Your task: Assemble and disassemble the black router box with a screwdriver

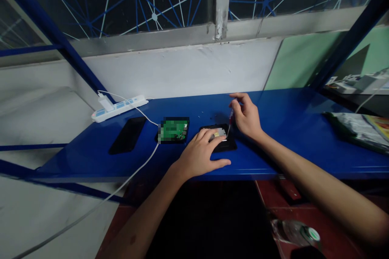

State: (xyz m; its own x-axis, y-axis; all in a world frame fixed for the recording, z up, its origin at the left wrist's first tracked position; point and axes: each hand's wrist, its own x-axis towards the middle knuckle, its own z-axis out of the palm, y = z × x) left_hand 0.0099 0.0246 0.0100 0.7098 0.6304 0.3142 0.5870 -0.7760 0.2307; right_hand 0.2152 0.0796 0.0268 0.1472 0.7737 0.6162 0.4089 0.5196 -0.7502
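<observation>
A black device casing (232,144) with a silvery metal part (223,132) lies on the blue shelf near its front edge. My left hand (202,151) rests flat over it, thumb stretched out and fingers pressing on the metal part. In my closed right hand (246,117) is a thin screwdriver (231,115), held steeply with its tip down at the right side of the metal part. To the left of my hands sits an open black case with a green circuit board (173,130); pixelation covers part of it. My fingers hide some of the casing.
A dark phone-like slab (127,134) lies left of the board. Behind it stands a white power strip (120,108) with a plugged-in adapter; a white cable (136,171) trails off the front. Tiny bits lie behind the casing. At right is a shiny packet (361,129).
</observation>
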